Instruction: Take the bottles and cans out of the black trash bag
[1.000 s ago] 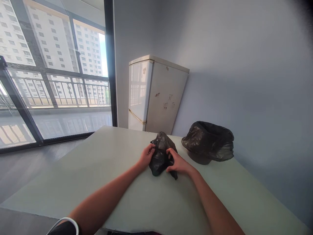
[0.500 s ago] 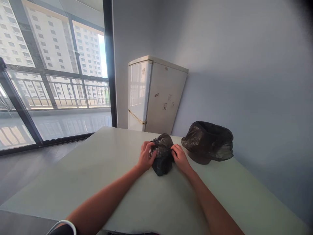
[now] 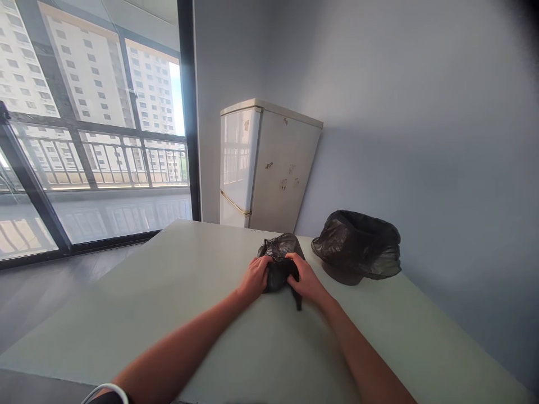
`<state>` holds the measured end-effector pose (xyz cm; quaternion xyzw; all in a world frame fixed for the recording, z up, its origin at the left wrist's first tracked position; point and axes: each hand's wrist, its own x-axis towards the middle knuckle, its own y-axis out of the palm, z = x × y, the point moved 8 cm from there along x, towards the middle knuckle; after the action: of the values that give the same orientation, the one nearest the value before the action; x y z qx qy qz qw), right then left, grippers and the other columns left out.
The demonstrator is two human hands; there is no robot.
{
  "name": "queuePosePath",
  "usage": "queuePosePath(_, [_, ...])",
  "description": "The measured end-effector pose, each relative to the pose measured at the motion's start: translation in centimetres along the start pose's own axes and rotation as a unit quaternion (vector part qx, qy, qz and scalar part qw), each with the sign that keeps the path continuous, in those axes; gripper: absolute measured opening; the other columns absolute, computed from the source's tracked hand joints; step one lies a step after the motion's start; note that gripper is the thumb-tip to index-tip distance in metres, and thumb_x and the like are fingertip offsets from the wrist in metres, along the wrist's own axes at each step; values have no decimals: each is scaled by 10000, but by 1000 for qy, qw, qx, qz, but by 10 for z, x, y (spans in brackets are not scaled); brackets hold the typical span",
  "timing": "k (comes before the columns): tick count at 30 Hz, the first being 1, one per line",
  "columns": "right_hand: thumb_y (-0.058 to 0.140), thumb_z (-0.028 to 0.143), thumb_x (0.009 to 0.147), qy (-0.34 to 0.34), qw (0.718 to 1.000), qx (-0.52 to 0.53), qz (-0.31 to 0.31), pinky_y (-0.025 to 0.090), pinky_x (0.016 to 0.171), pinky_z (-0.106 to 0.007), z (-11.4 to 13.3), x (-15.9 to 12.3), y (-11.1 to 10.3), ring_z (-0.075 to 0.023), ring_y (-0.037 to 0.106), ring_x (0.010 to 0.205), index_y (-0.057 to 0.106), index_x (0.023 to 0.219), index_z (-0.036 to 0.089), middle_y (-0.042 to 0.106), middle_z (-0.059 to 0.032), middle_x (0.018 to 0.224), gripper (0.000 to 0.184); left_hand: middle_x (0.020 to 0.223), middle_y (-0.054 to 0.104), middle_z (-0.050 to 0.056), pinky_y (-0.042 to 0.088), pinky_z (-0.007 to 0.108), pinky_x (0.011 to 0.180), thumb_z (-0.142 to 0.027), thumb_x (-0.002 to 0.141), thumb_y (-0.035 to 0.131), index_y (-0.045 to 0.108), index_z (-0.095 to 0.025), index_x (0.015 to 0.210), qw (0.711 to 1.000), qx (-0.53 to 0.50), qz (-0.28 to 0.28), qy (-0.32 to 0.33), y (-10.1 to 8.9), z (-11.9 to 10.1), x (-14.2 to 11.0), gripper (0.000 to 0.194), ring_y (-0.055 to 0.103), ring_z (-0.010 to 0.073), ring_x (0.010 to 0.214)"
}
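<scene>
A crumpled black plastic bag (image 3: pixel 283 246) lies on the pale table between my hands. My left hand (image 3: pixel 255 277) grips its left side, fingers curled over the top. On the other side my right hand (image 3: pixel 306 282) holds the bag with fingers and thumb bent round the plastic. A narrow tail of the bag hangs down below my right hand. What is inside the bag, if anything, is hidden. To the right stands a dark bin (image 3: pixel 343 275) lined with another black plastic bag (image 3: pixel 353 244), its edge folded over the rim.
The pale table (image 3: pixel 189 264) stretches out on both sides. Behind it stands a white refrigerator (image 3: pixel 284 168) against the grey wall (image 3: pixel 421 140). Large glass sliding doors (image 3: pixel 105 163) with dark frames are at the left.
Both hands have shifted their grip on the bag and come closer together. The near part of the bag is gathered up, and a thin tail now sticks out below my right hand.
</scene>
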<state>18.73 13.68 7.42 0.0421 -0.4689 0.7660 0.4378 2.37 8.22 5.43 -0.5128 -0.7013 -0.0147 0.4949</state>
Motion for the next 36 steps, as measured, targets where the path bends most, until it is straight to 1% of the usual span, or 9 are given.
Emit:
queuePosePath(5, [449,61,821,8,997,-61,-55,446,1015,-438,-3,0,-11,-270,604,1132,608,1224,245,652,-76,1188,471,986,720,72,492,385,867,-143,951,420,617,-235,1071,998,6,-47,-37,-7,15,-1,249,645,250,907])
queuePosePath(10, [571,298,990,-7,993,-29,-118,490,951,-417,-7,0,-25,-286,646,1045,703,1083,222,732,-90,1072,178,1025,702,80,466,434,918,-175,993,398,605,-232,1077,989,30,-105,-101,-19,29,-1,232,612,268,959])
queuePosePath(16, [500,468,1062,18,990,-21,-139,478,721,-356,-12,-4,-29,-205,612,654,743,930,211,721,-44,789,378,1099,635,129,431,515,974,-229,1032,395,614,-209,1128,970,75,-169,-159,-40,36,-3,240,566,307,1052])
queuePosePath(20, [523,507,1046,7,986,4,-165,477,869,-367,0,-5,-32,-242,633,903,753,897,218,699,-78,930,398,1272,624,123,418,465,1069,-279,1023,527,601,-226,1322,993,69,-86,29,-29,-13,2,312,569,274,1192])
queuePosePath(23, [587,534,1009,13,984,79,-161,457,706,-327,3,-6,-29,-197,572,722,718,790,213,633,-41,768,411,1233,684,109,435,440,1043,-348,1007,617,619,-220,1330,986,65,2,153,-8,-42,-2,347,601,264,1139])
queuePosePath(26, [457,569,1056,12,985,124,-119,429,593,-307,3,-6,-20,-169,540,595,720,795,206,626,-23,680,518,1008,720,72,453,411,918,-299,1045,556,696,-221,1162,983,86,34,160,5,-41,-3,198,609,233,944])
queuePosePath(29, [335,551,1089,28,981,165,-102,463,595,-313,-1,-4,-17,-179,573,597,751,933,203,666,-36,707,565,932,677,77,444,392,857,-263,1083,440,696,-209,1046,988,90,31,125,5,-28,-1,265,568,223,879])
queuePosePath(33, [604,425,1002,-10,992,80,-98,508,902,-394,4,1,-26,-242,649,941,734,1178,244,738,-66,1020,284,978,661,94,449,393,890,-268,1090,347,626,-200,1017,998,20,2,56,-4,-15,1,296,557,229,910])
queuePosePath(36, [714,349,926,-42,999,30,-17,469,965,-427,5,4,-14,-257,616,994,748,1181,261,728,-61,1037,272,926,669,74,456,385,880,-281,1077,338,595,-214,994,999,-5,1,38,-3,-10,1,279,569,217,849])
